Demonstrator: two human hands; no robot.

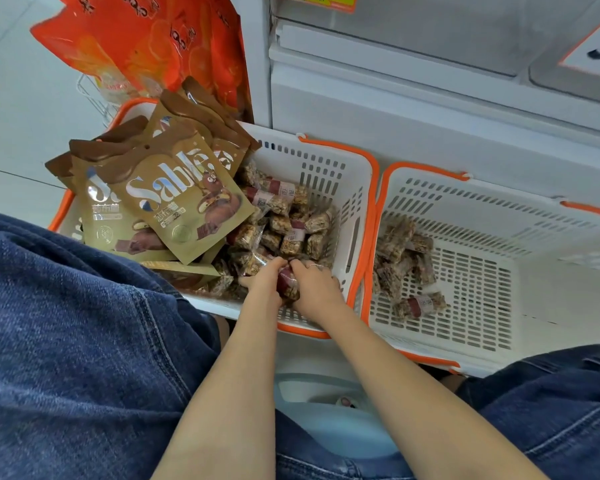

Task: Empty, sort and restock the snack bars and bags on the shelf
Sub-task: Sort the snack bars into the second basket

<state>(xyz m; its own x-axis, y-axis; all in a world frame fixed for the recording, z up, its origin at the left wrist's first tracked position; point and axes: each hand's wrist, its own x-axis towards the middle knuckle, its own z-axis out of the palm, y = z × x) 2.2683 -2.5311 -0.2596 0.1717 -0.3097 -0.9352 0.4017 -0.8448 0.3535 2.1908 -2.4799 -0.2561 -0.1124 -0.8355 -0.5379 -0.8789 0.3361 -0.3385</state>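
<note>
Left hand (262, 284) and right hand (314, 284) together clasp a bundle of snack bars (287, 284) inside the fuller basket (357, 216). Beyond the grip lies the loose bar pile; the second basket (534, 306) sits to its right. Risk, judged: slick wrappers slip from the two-handed clasp in transfer, or the leaning Sablé bags (184, 199) left of the grip topple.

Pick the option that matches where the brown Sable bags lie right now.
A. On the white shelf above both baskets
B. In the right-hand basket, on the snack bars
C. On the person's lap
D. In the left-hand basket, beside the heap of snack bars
D: the Sable bags are piled in the left basket, next to its snack bars; the right basket holds only bars.
</note>
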